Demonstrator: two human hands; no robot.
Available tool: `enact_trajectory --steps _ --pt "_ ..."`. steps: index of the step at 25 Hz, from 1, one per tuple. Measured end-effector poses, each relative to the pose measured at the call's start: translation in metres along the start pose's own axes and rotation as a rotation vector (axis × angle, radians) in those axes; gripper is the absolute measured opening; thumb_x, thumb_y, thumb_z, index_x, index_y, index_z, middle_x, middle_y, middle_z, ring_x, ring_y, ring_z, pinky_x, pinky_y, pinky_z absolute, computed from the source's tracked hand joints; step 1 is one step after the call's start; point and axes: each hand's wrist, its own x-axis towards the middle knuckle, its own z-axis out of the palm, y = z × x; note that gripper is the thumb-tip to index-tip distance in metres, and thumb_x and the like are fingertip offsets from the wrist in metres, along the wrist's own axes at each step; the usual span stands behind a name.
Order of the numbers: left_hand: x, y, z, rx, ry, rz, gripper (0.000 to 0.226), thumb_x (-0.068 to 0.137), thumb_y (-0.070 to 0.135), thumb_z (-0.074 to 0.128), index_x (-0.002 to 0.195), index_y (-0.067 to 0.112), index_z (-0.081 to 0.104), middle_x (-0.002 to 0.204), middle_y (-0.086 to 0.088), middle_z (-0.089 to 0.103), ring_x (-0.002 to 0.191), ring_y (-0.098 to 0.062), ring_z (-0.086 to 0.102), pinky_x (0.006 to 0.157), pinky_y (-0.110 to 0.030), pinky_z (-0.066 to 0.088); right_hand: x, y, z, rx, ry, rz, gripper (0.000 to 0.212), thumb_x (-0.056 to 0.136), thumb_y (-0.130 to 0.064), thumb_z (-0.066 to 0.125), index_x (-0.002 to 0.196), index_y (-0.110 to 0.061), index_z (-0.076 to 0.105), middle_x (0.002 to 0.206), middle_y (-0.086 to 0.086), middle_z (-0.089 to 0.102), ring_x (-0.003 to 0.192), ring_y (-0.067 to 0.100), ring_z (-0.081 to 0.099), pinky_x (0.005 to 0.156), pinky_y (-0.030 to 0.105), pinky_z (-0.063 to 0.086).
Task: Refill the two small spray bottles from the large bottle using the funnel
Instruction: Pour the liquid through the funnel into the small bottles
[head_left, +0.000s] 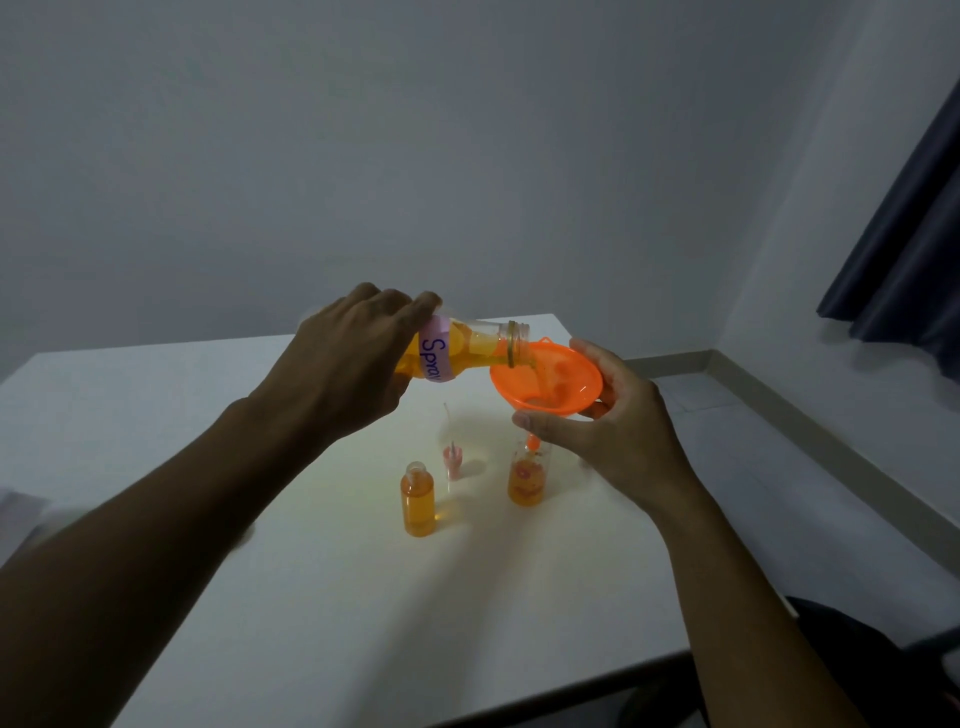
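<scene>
Head view. Your left hand (345, 358) has its grip wrapped around the base of the large clear plastic bottle of orange liquid (470, 349), the one with a pale pink label (435, 353) hand-lettered "Spray". The bottle is tipped nearly level, its open mouth over the rim of the bright orange plastic funnel (546, 378).

Your right hand (610, 423) grips the funnel's rim, thumb on the near edge, fingers (597, 358) curled around the far side. The funnel's spout points down into the neck of the right small clear spray bottle (527, 478), which stands upright on the white bench (322, 597) and is partly filled with orange liquid.

The left small clear spray bottle (417, 500) stands upright, well apart from the right one, uncapped and nearly full of orange liquid. Between and just behind the two, a pink spray-pump head with its dip tube (452, 457) stands on the bench. Dark curtain (904, 249) at far right.
</scene>
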Motion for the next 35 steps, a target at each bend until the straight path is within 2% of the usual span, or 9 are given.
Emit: enact_trajectory --steps 4,10,22,26,35 --pt "-0.0006 -0.0003 0.0004 -0.002 0.003 0.005 0.074 0.074 0.019 0.080 0.139 0.013 0.045 0.126 -0.015 0.061 0.109 -0.035 0.056 0.080 -0.045 0.052 -0.0007 -0.0007 0.0003 0.001 -0.003 -0.004 0.105 0.054 -0.058 0.084 0.146 -0.030 0.042 0.143 -0.006 0.052 0.118 0.013 0.055 0.076 0.013 0.050" --pt "-0.0006 -0.0016 -0.0001 0.006 -0.003 -0.003 0.074 0.074 0.018 0.080 0.139 0.014 0.045 0.127 -0.015 0.061 0.111 -0.036 0.056 0.081 -0.047 0.053 -0.0003 -0.0018 0.0008 -0.009 -0.009 -0.006 0.106 0.053 -0.061 0.081 0.146 -0.030 0.041 0.144 -0.006 0.050 0.120 0.014 0.053 0.075 0.012 0.048" --pt "-0.0018 0.0007 -0.0020 0.022 -0.007 0.002 0.074 0.073 0.018 0.080 0.138 0.013 0.046 0.126 -0.015 0.062 0.109 -0.035 0.057 0.079 -0.045 0.053 -0.0015 -0.0007 0.0004 0.014 0.002 0.007 0.107 0.054 -0.057 0.085 0.147 -0.028 0.043 0.143 -0.003 0.052 0.123 0.020 0.056 0.091 0.036 0.058" --pt "-0.0010 0.0020 -0.0031 0.028 -0.007 0.001 0.074 0.075 0.019 0.079 0.139 0.014 0.044 0.128 -0.014 0.061 0.111 -0.034 0.056 0.081 -0.044 0.053 -0.0013 -0.0006 0.0000 0.009 -0.002 0.010 0.108 0.053 -0.060 0.084 0.147 -0.029 0.042 0.143 -0.004 0.051 0.123 0.019 0.055 0.088 0.032 0.057" --pt "0.0005 0.0040 -0.0046 0.018 -0.005 -0.009 0.072 0.076 0.019 0.078 0.139 0.015 0.044 0.128 -0.013 0.060 0.112 -0.033 0.055 0.082 -0.045 0.052 -0.0016 -0.0024 -0.0005 -0.002 -0.004 0.016 0.106 0.055 -0.057 0.083 0.148 -0.027 0.041 0.144 -0.003 0.051 0.125 0.021 0.055 0.092 0.039 0.057"
